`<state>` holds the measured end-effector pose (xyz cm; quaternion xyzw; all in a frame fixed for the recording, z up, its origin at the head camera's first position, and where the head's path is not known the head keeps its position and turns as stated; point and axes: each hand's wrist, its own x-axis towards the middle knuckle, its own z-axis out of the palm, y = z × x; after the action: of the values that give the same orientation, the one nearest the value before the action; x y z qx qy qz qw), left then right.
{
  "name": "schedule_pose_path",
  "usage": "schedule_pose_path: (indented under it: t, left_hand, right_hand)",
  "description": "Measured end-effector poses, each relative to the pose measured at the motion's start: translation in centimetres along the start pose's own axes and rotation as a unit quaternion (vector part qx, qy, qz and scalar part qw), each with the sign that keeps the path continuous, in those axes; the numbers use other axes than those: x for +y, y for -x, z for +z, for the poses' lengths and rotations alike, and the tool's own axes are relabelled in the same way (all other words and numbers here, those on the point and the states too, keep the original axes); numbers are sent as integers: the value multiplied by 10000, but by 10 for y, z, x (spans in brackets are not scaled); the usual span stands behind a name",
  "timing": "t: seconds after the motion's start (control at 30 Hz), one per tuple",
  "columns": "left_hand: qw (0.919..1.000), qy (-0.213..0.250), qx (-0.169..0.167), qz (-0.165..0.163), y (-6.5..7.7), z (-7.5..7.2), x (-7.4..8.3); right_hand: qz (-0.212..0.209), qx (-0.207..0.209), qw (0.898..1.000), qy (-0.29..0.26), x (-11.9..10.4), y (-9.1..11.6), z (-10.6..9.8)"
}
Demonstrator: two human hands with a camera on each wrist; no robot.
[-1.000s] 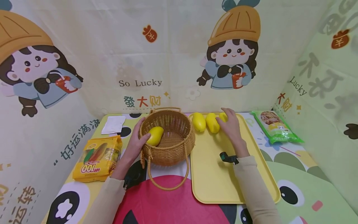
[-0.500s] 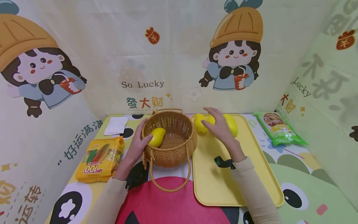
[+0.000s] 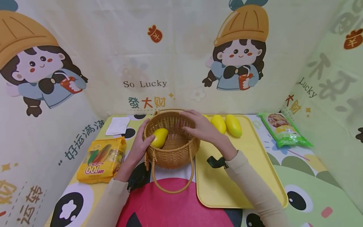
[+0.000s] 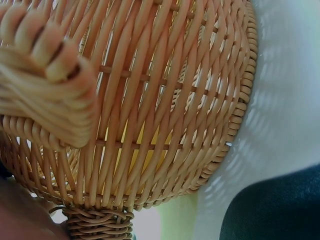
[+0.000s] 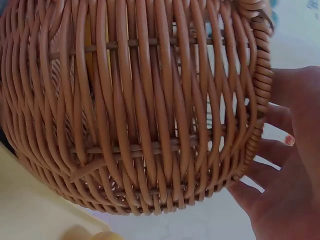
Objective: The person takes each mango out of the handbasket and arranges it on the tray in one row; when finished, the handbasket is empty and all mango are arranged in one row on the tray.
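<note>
A round wicker basket [image 3: 173, 160] stands in the middle of the table with one handle folded down toward the front. Inside it, at the left, lies a yellow mango [image 3: 160, 137]. My left hand [image 3: 139, 145] grips the basket's left side, thumb over the rim and fingers outside. My right hand [image 3: 202, 127] is at the right rim, fingers extended toward the back and thumb over the opening. In the right wrist view, its fingers [image 5: 275, 150] show right at the rim, partly hidden by the wickerwork. Nothing shows in that hand's grasp.
A yellow tray [image 3: 241, 183] sits right of the basket. At its far end are a mango [image 3: 218, 123], another mango [image 3: 233, 125] and one mostly behind my right hand. A green snack bag [image 3: 283, 129] lies right, a yellow bag [image 3: 102, 159] and white packet [image 3: 117, 125] left.
My right hand has moved left from above the mangoes on the tray to the basket's right rim. The left hand keeps its hold, and the mango in the basket stays put.
</note>
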<state>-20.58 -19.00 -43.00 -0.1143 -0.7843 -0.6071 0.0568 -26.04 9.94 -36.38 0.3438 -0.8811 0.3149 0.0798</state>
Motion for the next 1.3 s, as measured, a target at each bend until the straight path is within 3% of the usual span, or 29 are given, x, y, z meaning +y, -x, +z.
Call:
schedule_pose_path:
  t: [0.27, 0.4, 0.63, 0.93, 1.07, 1.3]
  left_hand:
    - [10000, 12, 6, 84, 1, 0, 3]
    - [10000, 26, -20, 13, 1, -1, 3]
    - [9999, 104, -50, -22, 2, -1, 5]
    - [9996, 123, -150, -191, 4, -1, 18]
    - [9996, 142, -179, -143, 5, 0, 24]
    - [10000, 46, -42, -41, 1, -2, 9]
  right_hand:
    - [-493, -1048, 9910, 668, -12, -26, 11]
    - [-468, -1377, 9858, 840, -17, -34, 14]
    - [-493, -2258, 9613, 1501, -20, -48, 27]
    - [-1022, -2774, 9425, 1559, -26, -59, 44]
    - [-1052, -2996, 9376, 1418, -27, -62, 49]
    - [-1126, -3477, 9212, 1335, -28, -71, 52]
